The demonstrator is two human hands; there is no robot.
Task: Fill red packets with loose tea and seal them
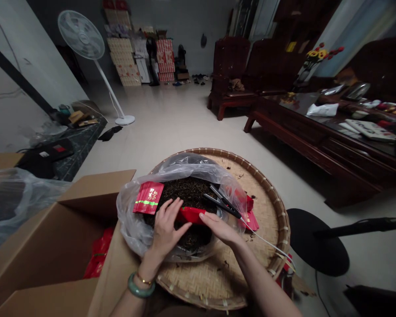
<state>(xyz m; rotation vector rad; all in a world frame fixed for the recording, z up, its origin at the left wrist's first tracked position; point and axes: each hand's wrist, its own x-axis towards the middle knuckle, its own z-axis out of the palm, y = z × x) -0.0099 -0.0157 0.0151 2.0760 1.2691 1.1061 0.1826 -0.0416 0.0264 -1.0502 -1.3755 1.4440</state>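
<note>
My right hand [219, 228] pinches the right end of a small red packet [191, 215] held over dark loose tea leaves [188, 191]. At the packet's left end is my left hand [168, 224], fingers stretched and thumb apart; whether it touches the packet is unclear. The leaves fill a clear plastic bag [128, 224] with its mouth spread wide. Several flat red packets [148, 197] with gold lettering lie on the bag's left side. Across its right rim rests a black hand-held sealer resembling a hair straightener [226, 204], jaws apart, with a white cord.
The bag sits on a round woven bamboo tray [218, 281]. More red packets [251, 221] lie to its right. An open cardboard box [36, 246] at left contains red packets [100, 255]. A black round stand base [318, 242] is at right, near a low wooden table [300, 145]. A white fan [82, 35] stands beyond.
</note>
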